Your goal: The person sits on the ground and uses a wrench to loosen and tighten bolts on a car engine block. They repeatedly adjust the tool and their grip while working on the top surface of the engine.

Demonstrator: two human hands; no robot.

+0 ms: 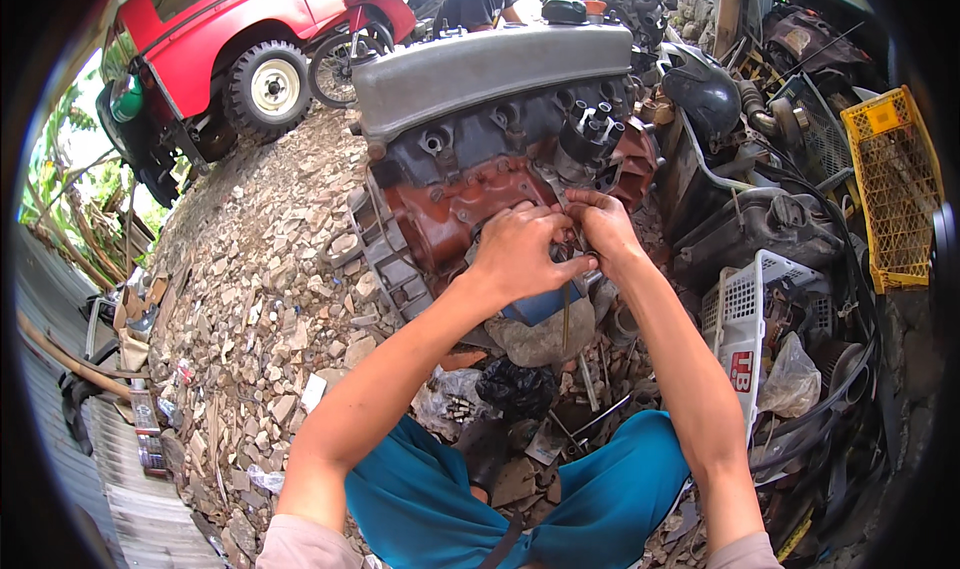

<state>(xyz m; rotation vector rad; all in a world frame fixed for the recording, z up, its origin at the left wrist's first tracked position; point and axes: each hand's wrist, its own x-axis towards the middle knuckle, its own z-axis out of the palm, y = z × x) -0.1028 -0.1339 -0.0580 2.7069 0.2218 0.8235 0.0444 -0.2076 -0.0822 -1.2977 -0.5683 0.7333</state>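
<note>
An engine with a rust-red block [440, 199], long grey top cover [490, 59] and black upright distributor [590, 139] stands in front of me. My left hand [525, 249] has its fingers curled against the block's lower side, the thumb pointing right. My right hand [608, 231] is beside it, fingertips pinched at the same spot; what both hold is hidden. Below my hands are a blue object [530, 307], a thin upright rod [566, 314] and a grey stone [540, 344]. Loose metal tools [600, 419] and a black plastic bag [515, 387] lie between my knees.
Stony ground [260, 319] spreads left, beside corrugated sheeting [110, 469]. A red vehicle [200, 59] and motorbike [365, 19] stand behind; a person [470, 4] sits beyond the engine. A yellow crate [890, 189], white basket [750, 339], cables and piled parts crowd the right.
</note>
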